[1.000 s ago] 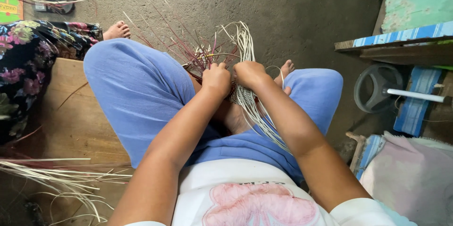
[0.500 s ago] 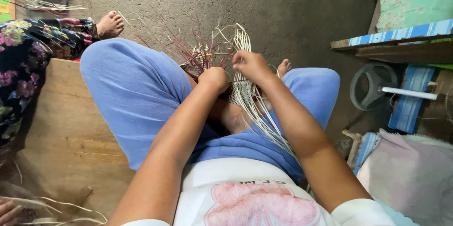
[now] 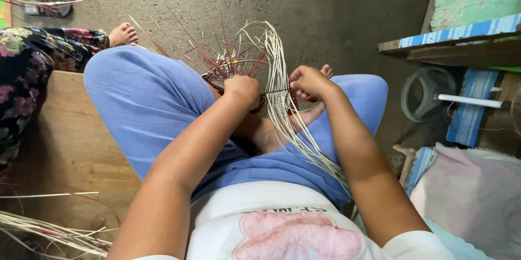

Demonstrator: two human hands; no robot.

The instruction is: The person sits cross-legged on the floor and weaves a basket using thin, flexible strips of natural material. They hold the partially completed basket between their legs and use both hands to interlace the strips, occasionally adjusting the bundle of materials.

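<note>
1. The left hand (image 3: pixel 242 90) is fisted on the woven piece (image 3: pixel 239 73), apparently steadying it.
2. The right hand (image 3: pixel 307 81), at its 3 o'clock, pinches pale strips (image 3: pixel 279 83), seemingly to keep them taut.
3. The piece sits between the knees; its base is hidden behind the hands.
4. At 10 o'clock is another person's foot (image 3: pixel 122 35); loose strips (image 3: pixel 49 233) lie at 8 o'clock, cut off at the frame edge.
</note>
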